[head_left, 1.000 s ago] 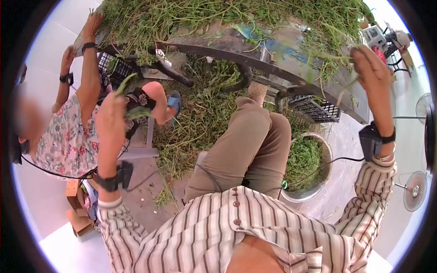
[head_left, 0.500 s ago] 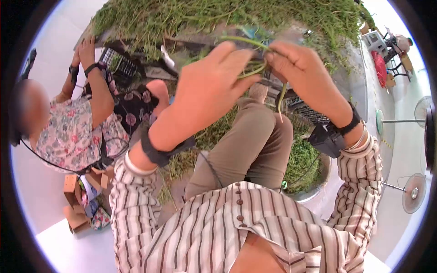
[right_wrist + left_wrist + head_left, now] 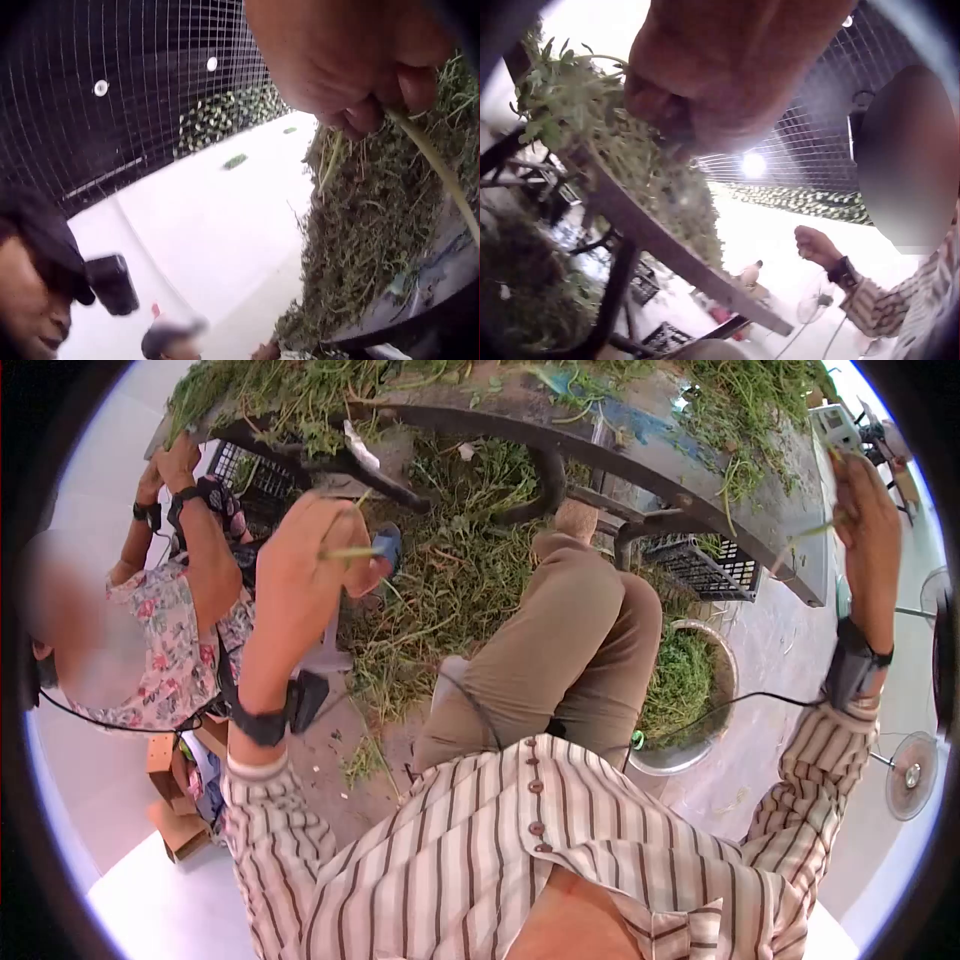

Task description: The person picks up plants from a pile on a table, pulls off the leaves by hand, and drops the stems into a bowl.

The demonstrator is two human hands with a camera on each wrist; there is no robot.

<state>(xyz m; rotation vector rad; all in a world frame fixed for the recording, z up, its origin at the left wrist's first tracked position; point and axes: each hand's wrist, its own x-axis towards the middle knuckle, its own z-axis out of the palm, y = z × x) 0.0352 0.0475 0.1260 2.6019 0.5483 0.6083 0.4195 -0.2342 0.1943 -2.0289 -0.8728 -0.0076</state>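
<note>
In the head view my left hand (image 3: 303,560) is raised on the left, its curled fingers gripping short green plant stems (image 3: 352,552). My right hand (image 3: 868,510) is far out to the right, past the table's corner, pinching a thin, pale green stem (image 3: 812,531). Seen from the right wrist, that stalk (image 3: 435,159) sticks out from between curled fingers, over the heaped greens (image 3: 360,240). The left wrist view shows the back of my left hand (image 3: 720,67) with its fingers folded in; leafy sprigs (image 3: 551,120) show beside it.
A dark-edged table (image 3: 470,422) piled with greens spans the top. Stripped stalks cover the floor (image 3: 430,620) beneath. A metal basin (image 3: 735,690) of greens stands right of my knees, near a black crate (image 3: 705,568). Another person (image 3: 150,630) sits at left.
Half a second ago my hands were together over my lap with the stems. They have since swung apart, left hand to the left, right hand to the far right, each holding stems.
</note>
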